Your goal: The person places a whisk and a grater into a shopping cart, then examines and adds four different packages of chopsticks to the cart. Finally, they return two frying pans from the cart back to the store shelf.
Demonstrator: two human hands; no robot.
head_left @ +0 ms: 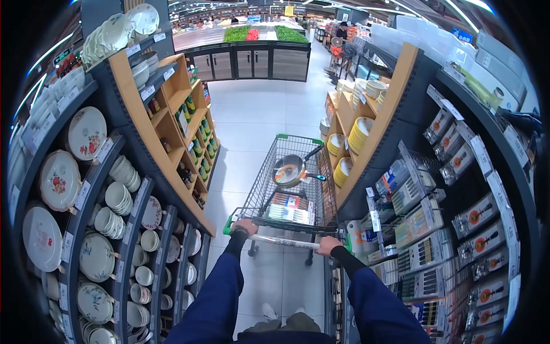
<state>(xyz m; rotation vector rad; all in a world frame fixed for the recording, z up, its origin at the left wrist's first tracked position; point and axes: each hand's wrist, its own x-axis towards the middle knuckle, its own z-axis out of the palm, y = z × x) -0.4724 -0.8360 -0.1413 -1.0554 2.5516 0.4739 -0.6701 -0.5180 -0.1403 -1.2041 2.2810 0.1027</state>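
Observation:
My left hand [245, 226] is wrapped round the left end of the handle of a shopping cart [327, 221]. Round the handle's right part closes my right hand [329, 245]. In the wire basket lies a dark frying pan [288, 171] with a label inside it, its handle toward the upper right. Below the pan, nearer the handle, rests a pack of long, thin utensils [290, 208] with an orange and white label.
Shelves of plates [87, 133] and bowls line the left side, packaged utensils [476, 215] the right. Wooden end shelves [395, 86] flank the aisle mouth. Beyond stands a produce counter [252, 62]. A person [342, 31] is in the far background.

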